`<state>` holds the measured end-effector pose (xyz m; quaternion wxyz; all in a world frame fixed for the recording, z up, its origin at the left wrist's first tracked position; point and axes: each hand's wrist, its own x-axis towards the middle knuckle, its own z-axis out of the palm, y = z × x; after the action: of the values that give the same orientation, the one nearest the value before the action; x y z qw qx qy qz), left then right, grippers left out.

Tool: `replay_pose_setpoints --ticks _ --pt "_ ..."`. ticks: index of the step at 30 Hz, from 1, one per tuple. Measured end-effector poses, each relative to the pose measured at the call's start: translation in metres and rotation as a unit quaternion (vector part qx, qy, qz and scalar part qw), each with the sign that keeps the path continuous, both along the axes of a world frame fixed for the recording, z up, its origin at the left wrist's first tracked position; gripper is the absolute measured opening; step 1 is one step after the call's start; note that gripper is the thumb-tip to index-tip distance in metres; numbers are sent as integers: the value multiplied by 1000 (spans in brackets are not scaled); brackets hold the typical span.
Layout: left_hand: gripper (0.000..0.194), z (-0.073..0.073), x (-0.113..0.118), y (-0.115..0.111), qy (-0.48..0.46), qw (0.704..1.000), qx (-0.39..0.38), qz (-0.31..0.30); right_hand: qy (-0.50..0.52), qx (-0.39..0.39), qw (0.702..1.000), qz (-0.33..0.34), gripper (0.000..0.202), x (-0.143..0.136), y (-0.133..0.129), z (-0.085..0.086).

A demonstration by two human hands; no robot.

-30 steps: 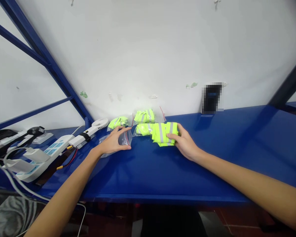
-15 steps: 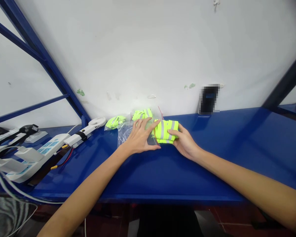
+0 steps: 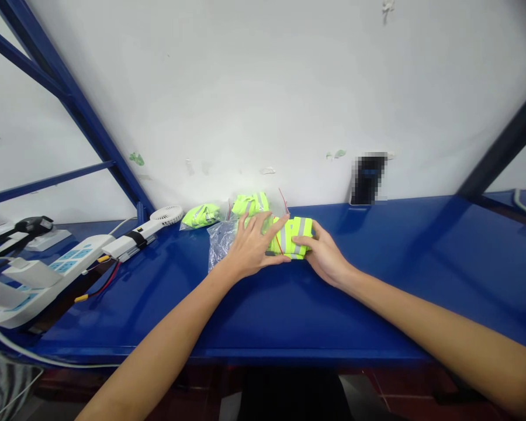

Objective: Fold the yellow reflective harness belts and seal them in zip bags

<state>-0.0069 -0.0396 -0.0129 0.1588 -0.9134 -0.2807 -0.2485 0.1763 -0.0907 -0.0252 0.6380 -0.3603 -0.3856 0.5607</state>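
A folded yellow-green reflective vest [image 3: 288, 234] lies partly inside a clear plastic bag [image 3: 220, 240] with a red seal line. My right hand [image 3: 326, 255] grips the vest's right end, thumb on top. My left hand [image 3: 252, 242] is over the bag, its thumb and fingers spread around the bag's mouth; whether it pinches the plastic is hard to tell. Behind, a second bagged vest [image 3: 249, 203] rests near the wall, and a third bagged vest [image 3: 201, 216] sits to its left.
At the left on the blue table [image 3: 315, 327] are a white power strip [image 3: 61, 272] with plugs, a white handheld fan [image 3: 166, 215], cables and a black device [image 3: 30, 225]. A blurred dark phone-like object [image 3: 368, 180] leans on the wall.
My right hand and the vest have moved slightly left, and more of the vest is inside the bag. The whole view has shifted a little.
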Motion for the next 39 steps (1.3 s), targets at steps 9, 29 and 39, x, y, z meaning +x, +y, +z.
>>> replay_pose_setpoints --ticks 9,29,39 --pt "90 -1 0 -9 17 1000 10 5 -17 -20 999 29 39 3 -1 1" --pt "87 -5 8 -17 25 1000 0 2 -113 30 991 59 35 -2 -7 -3" --pt "82 -8 3 -11 28 1000 -3 10 -213 38 976 15 57 6 -5 1"
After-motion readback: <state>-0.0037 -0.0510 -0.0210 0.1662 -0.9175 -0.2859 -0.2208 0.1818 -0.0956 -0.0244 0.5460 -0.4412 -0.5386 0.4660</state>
